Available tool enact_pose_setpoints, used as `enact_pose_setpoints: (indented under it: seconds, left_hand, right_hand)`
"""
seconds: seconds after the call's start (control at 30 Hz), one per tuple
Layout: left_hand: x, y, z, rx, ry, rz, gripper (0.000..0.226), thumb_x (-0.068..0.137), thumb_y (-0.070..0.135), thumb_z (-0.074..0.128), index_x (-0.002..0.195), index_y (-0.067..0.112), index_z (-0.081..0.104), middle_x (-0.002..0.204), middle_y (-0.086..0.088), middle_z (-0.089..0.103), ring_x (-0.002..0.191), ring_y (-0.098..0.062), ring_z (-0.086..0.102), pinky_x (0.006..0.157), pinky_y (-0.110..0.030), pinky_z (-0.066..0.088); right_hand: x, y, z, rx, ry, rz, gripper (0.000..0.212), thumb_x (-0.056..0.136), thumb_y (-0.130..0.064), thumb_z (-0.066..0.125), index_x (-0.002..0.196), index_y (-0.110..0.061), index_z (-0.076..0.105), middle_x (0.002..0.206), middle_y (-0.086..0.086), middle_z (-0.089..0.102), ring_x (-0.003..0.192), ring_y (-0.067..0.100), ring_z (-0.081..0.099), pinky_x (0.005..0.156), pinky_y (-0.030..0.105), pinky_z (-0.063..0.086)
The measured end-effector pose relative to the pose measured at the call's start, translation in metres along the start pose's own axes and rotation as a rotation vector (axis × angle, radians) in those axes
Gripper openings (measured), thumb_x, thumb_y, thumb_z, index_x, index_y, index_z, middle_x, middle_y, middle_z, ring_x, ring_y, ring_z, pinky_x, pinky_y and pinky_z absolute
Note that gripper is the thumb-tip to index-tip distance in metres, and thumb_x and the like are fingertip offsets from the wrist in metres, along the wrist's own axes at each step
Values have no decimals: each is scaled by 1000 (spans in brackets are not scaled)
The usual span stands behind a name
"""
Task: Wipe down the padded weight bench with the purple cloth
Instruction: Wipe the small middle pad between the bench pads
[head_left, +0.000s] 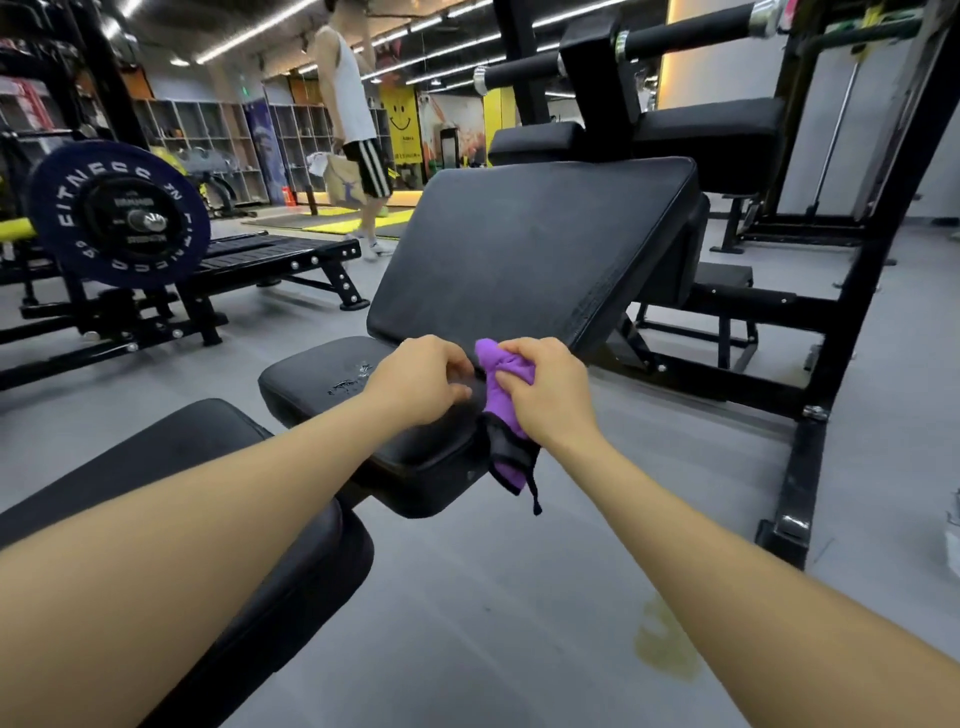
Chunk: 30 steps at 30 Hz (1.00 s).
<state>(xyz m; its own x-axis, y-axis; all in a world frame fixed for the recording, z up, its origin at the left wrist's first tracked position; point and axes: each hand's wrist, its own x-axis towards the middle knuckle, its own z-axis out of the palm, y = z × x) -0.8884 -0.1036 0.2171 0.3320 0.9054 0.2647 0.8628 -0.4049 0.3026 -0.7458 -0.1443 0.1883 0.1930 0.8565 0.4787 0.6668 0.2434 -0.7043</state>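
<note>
The left hand (423, 379) hovers over the seat pad, fingers loosely curled, holding nothing; the right hand (545, 392) grips the bunched cloth (501, 374) at the pad's right edge, its tail hanging below. Wiping looks barely begun — droplets (350, 382) sit on the surface (322, 374) just left of the left hand, and the backrest (524, 249) beyond both hands looks untouched. Far left stands a plate (117, 213); a person (353, 130) walks behind — neither obstructs.
</note>
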Motion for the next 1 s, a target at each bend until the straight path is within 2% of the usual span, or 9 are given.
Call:
enact_pose_setpoints:
  seconds: [0.1,0.2,0.4,0.53,0.63,0.77,0.87,1.0]
  left_hand:
    - [6,-20,-7,58,-9,-19,21,81,28,70,102,22,69,105,2,69,101,-21,62,87,-32,49]
    - [14,-42,-9,41,-17,-44,20,80,28,71,99,23,70,105,2,70,102,-20,62,91,-36,50]
    - [26,-75,-14,30,12,-99,22,86,24,63,107,23,67,115,2,66,108,-22,59,95,-38,48]
    - [29,-91,-16,13,-12,-195,23,87,18,58,108,22,67,118,-2,61,110,-24,57,94,-38,47]
    - [30,-90,-21,-7,-41,-235,25,89,17,54,109,24,66,118,0,59,113,-23,55,95,-36,45]
    - [34,-89,-24,-47,-63,-268,27,93,19,48,113,27,63,116,4,56,114,-18,52,86,-29,41]
    - [44,-98,-25,-62,-11,-322,29,94,18,45,117,26,61,122,5,54,117,-18,50,90,-32,41]
    - [47,-101,-25,-73,-30,-367,29,95,17,45,117,25,61,124,5,54,117,-19,50,89,-32,41]
  right_hand:
    - [6,-12,13,-257,-111,-83,26,89,-21,55,111,-28,66,111,1,59,103,24,55,77,33,45]
    - [20,-21,19,-433,-154,-139,25,84,-15,57,104,-26,66,108,-1,61,101,26,56,73,32,42]
    - [51,-34,49,-485,-183,-144,17,82,-14,56,96,-21,63,100,1,64,89,27,57,66,29,37]
    - [60,-37,55,-538,-219,-111,16,83,-18,53,93,-24,64,93,-1,61,76,24,48,64,29,33]
    - [60,-39,53,-586,-297,-103,18,89,-29,52,103,-25,64,99,-1,55,91,27,56,65,31,35]
    - [64,-41,46,-633,-457,-94,27,92,-38,47,115,-31,59,116,-8,50,108,18,49,73,32,45]
    - [67,-42,46,-599,-491,-113,30,91,-36,46,120,-32,56,120,-12,45,109,14,45,68,27,41]
    - [68,-41,48,-657,-518,-99,29,88,-35,57,117,-29,58,119,-9,45,105,17,45,63,26,35]
